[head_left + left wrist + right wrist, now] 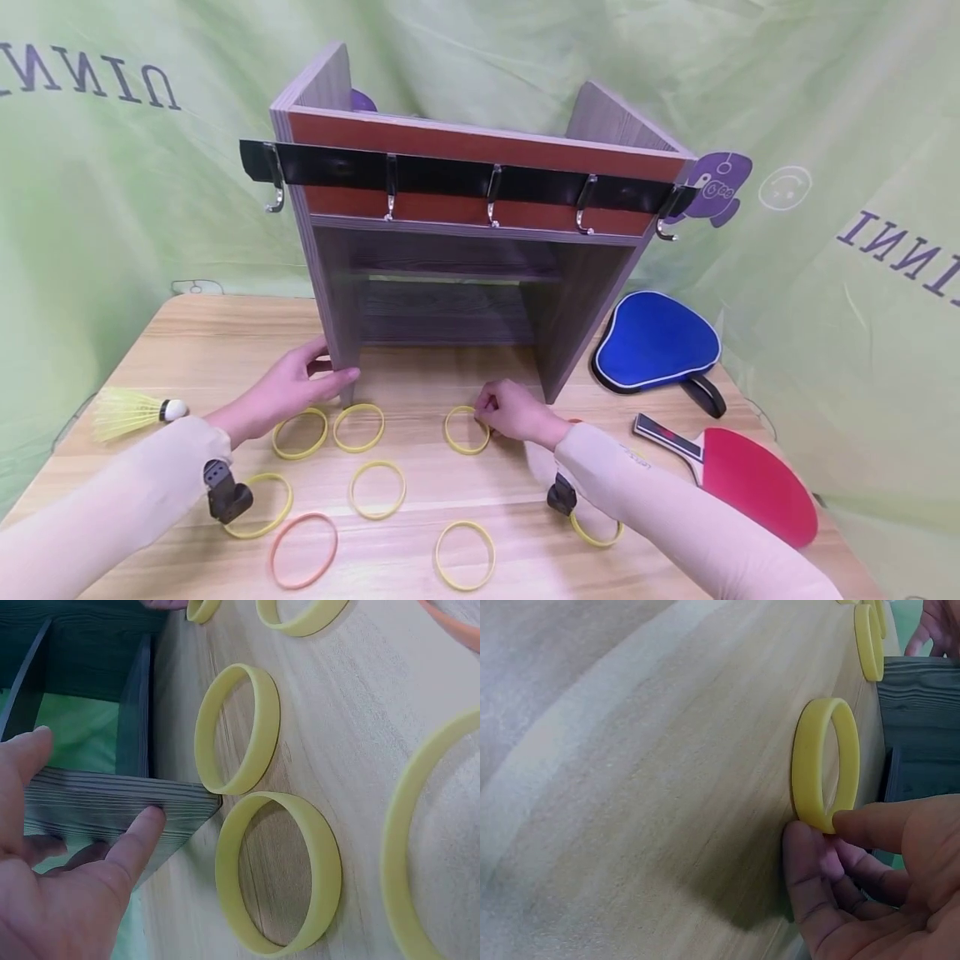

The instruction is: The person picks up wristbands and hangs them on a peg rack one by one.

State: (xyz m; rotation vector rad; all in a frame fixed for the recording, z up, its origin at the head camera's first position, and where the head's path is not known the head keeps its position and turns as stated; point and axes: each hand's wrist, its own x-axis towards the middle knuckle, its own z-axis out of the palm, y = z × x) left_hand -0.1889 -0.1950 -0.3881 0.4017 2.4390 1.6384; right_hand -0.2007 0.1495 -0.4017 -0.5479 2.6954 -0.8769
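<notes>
A grey wooden shelf rack (333, 300) with a red front board stands on the table. My left hand (296, 387) holds the rack's left side panel near its foot, with fingers on both sides of the panel (142, 806). My right hand (517, 412) pinches the near edge of a yellow wristband (810, 761) between thumb and forefinger, close in front of the rack's right side. By my left hand lie two more yellow wristbands, one (266, 735) at the panel's corner and another (326, 870) beside it.
Several more yellow wristbands and an orange wristband (276, 567) lie nearer me. A shuttlecock (135, 412) is at left. At right are a blue paddle case (660, 342) and a red table tennis paddle (757, 483). A black strip with metal hooks (491, 200) crosses the rack's front.
</notes>
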